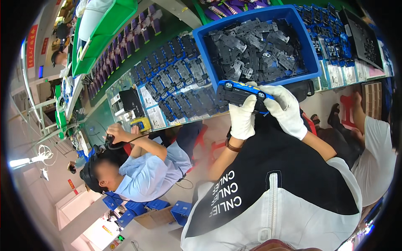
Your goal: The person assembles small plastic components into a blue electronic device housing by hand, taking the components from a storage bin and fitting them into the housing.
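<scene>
Beside the blue bin (pixel 309 46), I grip the blue toy car (pixel 252 89) between my left hand (pixel 243 119) and right hand (pixel 287 109), and its black chassis (pixel 235 96) probably wants even, gentle pressure.

White gloves (pixel 288 109), blue toy car (pixel 239 95) with a black underside and yellow bits. Blue bin (pixel 310 48) at 1 o'clock, blackish parts (pixel 251 48) inside. Green tray (pixel 101 34) around 10:30, someone's light-blue shirt (pixel 146 178) roughly 7:30.

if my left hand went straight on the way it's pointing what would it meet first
The blue toy car with a black base, touching your white-gloved left hand; beyond it, probably the blue plastic bin, though depth is unclear.
</scene>
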A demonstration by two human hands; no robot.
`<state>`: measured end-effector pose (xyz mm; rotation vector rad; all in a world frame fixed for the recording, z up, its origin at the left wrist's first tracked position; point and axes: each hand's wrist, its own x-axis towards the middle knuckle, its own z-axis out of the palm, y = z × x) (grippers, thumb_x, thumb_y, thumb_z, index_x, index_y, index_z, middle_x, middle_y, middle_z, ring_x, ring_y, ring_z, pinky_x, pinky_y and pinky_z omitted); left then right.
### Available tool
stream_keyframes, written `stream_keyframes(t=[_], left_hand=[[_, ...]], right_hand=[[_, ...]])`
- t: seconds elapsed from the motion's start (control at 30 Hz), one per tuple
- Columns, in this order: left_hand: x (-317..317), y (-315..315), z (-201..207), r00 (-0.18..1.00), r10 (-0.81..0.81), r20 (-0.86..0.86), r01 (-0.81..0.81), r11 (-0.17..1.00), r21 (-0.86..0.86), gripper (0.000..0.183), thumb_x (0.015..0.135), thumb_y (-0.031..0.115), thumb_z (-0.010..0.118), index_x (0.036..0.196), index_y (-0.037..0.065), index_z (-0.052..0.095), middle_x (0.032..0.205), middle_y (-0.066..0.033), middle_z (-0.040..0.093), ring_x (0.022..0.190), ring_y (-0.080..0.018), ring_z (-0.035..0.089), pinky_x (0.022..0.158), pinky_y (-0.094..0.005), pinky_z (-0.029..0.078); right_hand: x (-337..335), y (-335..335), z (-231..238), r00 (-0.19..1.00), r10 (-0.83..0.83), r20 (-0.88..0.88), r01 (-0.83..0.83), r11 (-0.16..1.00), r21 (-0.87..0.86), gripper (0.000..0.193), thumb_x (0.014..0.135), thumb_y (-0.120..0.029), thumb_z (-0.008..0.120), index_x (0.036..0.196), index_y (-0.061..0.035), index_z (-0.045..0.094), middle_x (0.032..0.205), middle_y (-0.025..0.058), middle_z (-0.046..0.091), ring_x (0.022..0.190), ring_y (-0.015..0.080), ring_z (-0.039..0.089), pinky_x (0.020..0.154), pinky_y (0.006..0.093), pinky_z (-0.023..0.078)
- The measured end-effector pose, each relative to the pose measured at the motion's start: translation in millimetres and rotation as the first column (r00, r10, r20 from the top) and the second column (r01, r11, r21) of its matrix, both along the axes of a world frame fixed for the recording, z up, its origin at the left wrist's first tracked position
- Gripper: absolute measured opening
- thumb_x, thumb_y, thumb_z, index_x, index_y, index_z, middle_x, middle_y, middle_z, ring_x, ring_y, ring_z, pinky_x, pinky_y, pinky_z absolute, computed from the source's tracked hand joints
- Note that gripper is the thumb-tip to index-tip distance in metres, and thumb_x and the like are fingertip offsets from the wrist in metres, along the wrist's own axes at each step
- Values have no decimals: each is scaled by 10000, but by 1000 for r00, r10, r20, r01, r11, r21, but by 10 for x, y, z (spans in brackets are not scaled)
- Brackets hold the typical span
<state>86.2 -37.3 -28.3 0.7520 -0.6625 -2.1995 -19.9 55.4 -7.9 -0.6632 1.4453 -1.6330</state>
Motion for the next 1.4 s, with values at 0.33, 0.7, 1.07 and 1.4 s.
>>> stream_keyframes(t=[0.33,0.7,1.07,1.4], left_hand=[[173,-261,-189,1000,-6,13,4,991,133,324,880,229,677,1143,120,523,1045,-109,627,961,-266,624,836,-410,534],[744,-635,-267,966,204,159,-245,920,308,327,864,233,694,1138,86,592,1067,-74,651,980,-222,630,895,-421,517],[1262,-713,-227,972,156,176,-213,901,378,315,877,215,675,1149,81,590,1071,-115,652,989,-252,634,889,-445,525],[1418,-848,-354,983,-29,182,-33,943,332,327,884,229,669,1135,38,583,1047,-137,659,951,-273,644,895,-442,524]], right_hand=[[-203,95,-111,976,-74,-204,85,996,43,394,971,-306,502,1155,34,579,920,93,635,773,155,622,743,279,503],[-672,1071,-1658,732,-618,286,267,646,715,921,820,-523,681,1468,-87,192,1178,210,557,1005,307,587,807,446,503],[-208,656,-1355,748,-516,418,246,801,546,548,915,-327,627,1362,-129,378,1226,145,545,1022,279,606,797,391,539],[175,577,-1246,837,-451,310,295,849,439,418,915,-246,623,1282,-133,458,1098,4,570,863,106,588,642,263,494]])
